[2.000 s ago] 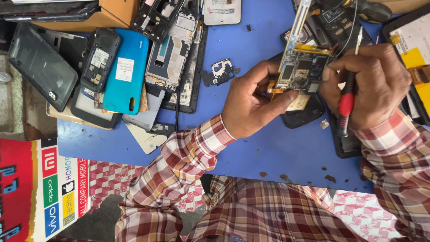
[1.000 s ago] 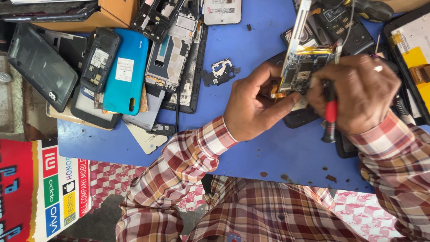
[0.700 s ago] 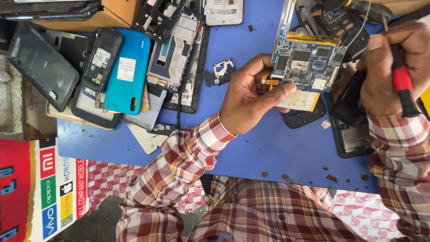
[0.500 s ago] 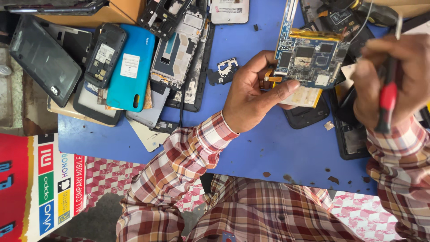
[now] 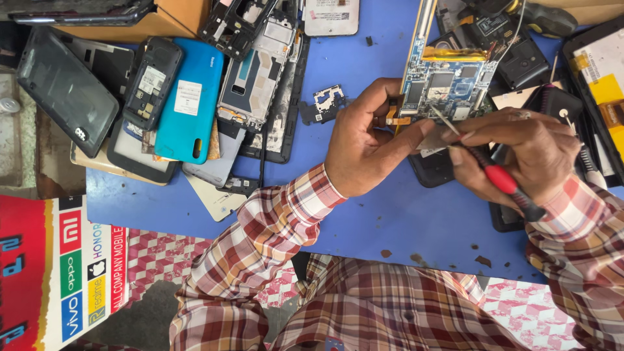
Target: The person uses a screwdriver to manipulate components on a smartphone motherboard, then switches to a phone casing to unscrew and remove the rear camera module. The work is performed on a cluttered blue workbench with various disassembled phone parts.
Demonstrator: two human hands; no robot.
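Pinching circuit board [image 5: 447, 83] edge, left hand [image 5: 364, 146] fingers, right hand [image 5: 520, 153] fingers gripping screwdriver [image 5: 487, 170], tip on board

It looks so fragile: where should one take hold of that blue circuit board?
By its bare edges, from the left side, as the left hand holds the blue circuit board: its face is crowded with chips, and the red-handled screwdriver works from the right.
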